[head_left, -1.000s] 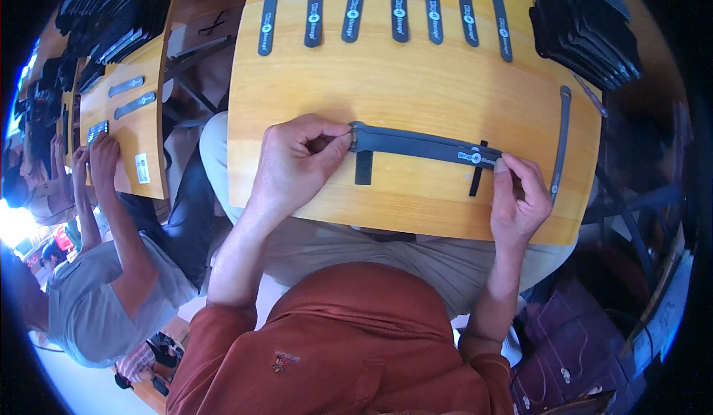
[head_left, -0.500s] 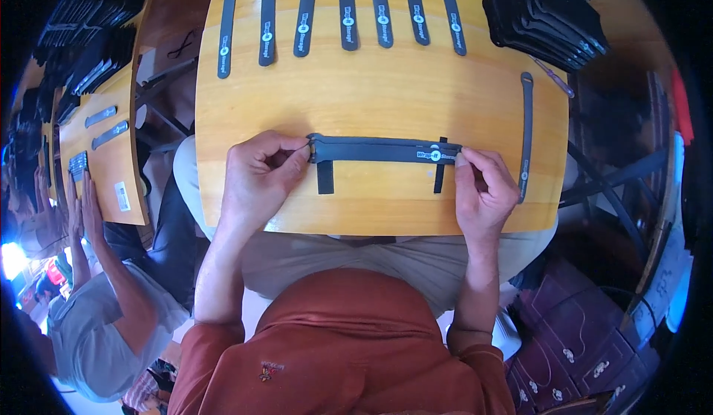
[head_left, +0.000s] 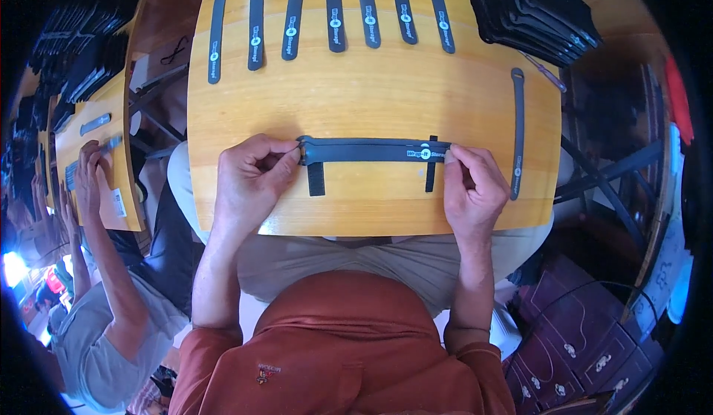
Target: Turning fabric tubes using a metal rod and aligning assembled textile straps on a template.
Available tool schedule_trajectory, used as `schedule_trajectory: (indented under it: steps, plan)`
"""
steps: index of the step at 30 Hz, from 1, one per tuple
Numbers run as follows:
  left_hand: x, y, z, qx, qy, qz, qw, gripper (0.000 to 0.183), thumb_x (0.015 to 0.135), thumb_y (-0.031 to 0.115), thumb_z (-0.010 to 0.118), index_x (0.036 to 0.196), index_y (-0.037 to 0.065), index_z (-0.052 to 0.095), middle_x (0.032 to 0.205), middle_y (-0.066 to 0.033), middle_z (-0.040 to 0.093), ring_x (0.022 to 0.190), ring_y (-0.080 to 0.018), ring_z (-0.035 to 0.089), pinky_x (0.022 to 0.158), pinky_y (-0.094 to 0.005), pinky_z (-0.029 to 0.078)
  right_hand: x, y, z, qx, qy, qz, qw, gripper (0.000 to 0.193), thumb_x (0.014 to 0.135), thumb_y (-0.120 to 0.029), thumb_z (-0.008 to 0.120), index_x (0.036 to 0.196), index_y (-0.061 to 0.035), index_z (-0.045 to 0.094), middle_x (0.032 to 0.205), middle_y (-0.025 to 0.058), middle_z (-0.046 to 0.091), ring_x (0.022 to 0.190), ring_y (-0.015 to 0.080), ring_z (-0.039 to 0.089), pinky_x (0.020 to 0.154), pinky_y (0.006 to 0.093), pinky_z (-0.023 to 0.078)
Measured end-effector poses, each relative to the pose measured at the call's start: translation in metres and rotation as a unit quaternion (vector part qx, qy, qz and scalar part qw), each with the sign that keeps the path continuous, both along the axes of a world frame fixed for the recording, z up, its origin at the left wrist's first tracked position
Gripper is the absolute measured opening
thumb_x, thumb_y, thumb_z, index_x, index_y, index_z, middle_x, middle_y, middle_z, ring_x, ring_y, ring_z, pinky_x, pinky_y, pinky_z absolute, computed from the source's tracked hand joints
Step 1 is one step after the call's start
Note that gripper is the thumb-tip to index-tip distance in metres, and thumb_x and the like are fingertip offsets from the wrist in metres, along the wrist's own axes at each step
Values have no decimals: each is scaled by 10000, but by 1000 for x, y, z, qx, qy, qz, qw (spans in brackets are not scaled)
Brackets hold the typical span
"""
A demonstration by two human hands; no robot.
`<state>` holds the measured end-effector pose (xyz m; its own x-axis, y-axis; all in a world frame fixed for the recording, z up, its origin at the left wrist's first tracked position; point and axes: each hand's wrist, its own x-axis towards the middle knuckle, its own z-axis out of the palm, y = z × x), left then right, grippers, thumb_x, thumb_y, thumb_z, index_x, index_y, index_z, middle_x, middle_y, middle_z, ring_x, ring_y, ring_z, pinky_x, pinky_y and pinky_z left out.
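Between my hands a dark hook-and-loop strap lies stretched level above the near part of the table; it seems to be two or more straps laid together. My left hand pinches its looped end between thumb and fingers. My right hand pinches the other end, beside the white print. Beneath the strap, two short black strips run crosswise on the table: a wider left strip near my left hand and a narrower right strip near my right hand.
Several similar straps lie in a row along the far side of the wooden table. A single strap lies at the right. A black stack and a screwdriver sit far right. At left, a co-worker's hand is over another table.
The whole view has shifted slightly, moving the table left in it. My hands still pinch the strap at both ends. The co-worker's hand has moved up to a strap on the other table.
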<state>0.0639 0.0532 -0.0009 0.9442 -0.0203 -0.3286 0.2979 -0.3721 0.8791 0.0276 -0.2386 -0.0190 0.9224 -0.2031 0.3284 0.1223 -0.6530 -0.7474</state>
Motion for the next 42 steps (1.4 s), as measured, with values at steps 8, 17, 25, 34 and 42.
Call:
schedule_trajectory:
  steps: [8,17,25,34,42]
  plan:
    - [-1,-2,3,1,8,6,1000,92,925,28,719,975,-48,733,713,-1,656,626,-35,547,568,-204,449,0,0,-2,-17,-15,11,1000,145,823,93,709,949,20,706,850,149,692,724,250,698,598,318,530]
    - [1,-5,7,1,22,13,1000,87,930,26,705,969,-46,735,699,5,647,621,-31,540,557,-205,439,0,1,3,-25,4,5,1000,127,833,88,693,948,33,702,863,156,695,758,269,706,642,335,546]
    - [-1,1,1,9,0,2,1000,96,910,21,715,967,-52,739,733,-21,689,639,-46,577,588,-224,475,1,5,5,-48,-1,6,999,118,834,76,684,944,36,704,877,173,699,766,298,710,663,351,552]
    - [3,2,-4,-2,-42,-20,999,116,886,38,733,955,-55,736,738,-95,727,645,-81,640,599,-252,501,3,4,13,-69,41,-5,997,116,851,42,670,962,25,701,897,151,678,708,280,683,637,346,535]
    - [3,4,-6,31,-79,-58,995,93,924,37,711,952,-49,731,719,-12,684,614,-33,566,546,-211,445,-1,10,16,-120,53,-3,991,127,878,11,646,994,8,697,973,144,657,793,292,663,703,379,540]
